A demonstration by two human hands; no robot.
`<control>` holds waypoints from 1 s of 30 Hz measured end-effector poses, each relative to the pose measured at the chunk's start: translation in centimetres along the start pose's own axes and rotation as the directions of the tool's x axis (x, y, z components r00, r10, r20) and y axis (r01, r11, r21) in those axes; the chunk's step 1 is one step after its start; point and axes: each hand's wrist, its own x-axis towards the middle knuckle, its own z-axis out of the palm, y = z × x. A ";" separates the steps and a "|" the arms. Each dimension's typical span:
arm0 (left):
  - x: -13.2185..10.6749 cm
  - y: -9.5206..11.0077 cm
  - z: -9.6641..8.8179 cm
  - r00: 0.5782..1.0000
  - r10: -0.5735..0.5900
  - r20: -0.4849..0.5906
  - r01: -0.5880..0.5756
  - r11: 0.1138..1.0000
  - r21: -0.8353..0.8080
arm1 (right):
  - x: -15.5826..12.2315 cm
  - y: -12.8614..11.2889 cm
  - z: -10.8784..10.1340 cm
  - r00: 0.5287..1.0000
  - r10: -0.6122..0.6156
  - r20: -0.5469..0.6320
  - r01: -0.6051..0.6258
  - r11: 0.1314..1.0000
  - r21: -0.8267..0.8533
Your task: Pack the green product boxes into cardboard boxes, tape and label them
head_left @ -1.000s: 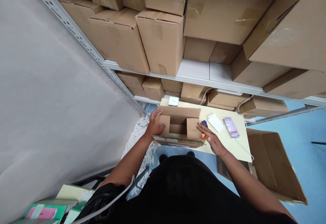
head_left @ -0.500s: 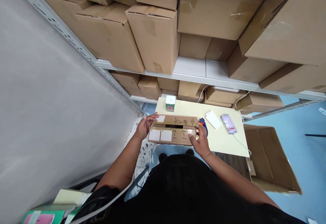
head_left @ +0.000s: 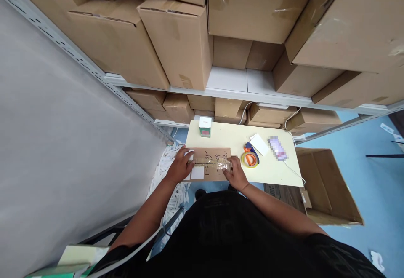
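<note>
As box lies btwn, L hand & R hand touch ends.

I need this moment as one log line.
left hand: on brown rectangular cardboard box, left end | right hand: on right end | top flaps: folded down | small white-green carton: on cream table

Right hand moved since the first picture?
Yes: the right hand has shifted left relative to the table, farther from its right end.
</note>
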 end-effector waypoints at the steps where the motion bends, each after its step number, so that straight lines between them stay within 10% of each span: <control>1: 0.2 0.1 0.1 1.000 0.016 0.012 -0.016 0.999 0.030 | -0.2 0.5 0.0 1.000 0.016 0.016 -0.016 1.000 0.022; 7: 0.6 1.2 1.2 0.999 0.040 0.018 -0.042 0.993 0.113 | -0.2 6.5 -5.0 0.958 0.267 -0.105 -0.283 0.942 -0.183; 13: 0.8 2.7 2.6 0.996 0.074 0.040 -0.080 0.984 0.162 | 2.7 13.1 -8.9 0.660 0.751 -0.025 -0.660 0.563 -0.498; 17: 0.9 4.4 2.9 0.990 0.089 0.110 -0.114 0.964 0.239 | 4.2 14.2 -8.6 0.616 0.787 -0.020 -0.689 0.526 -0.498; 24: 0.8 7.6 4.6 0.977 -0.065 0.201 0.013 0.968 0.251 | 2.4 11.7 -11.9 0.702 0.697 -0.146 -0.679 0.593 -0.434; 30: 0.7 6.8 3.4 0.980 -0.193 0.042 0.198 0.955 -0.221 | 2.3 1.8 -14.2 0.947 0.228 -0.227 -0.288 0.916 -0.278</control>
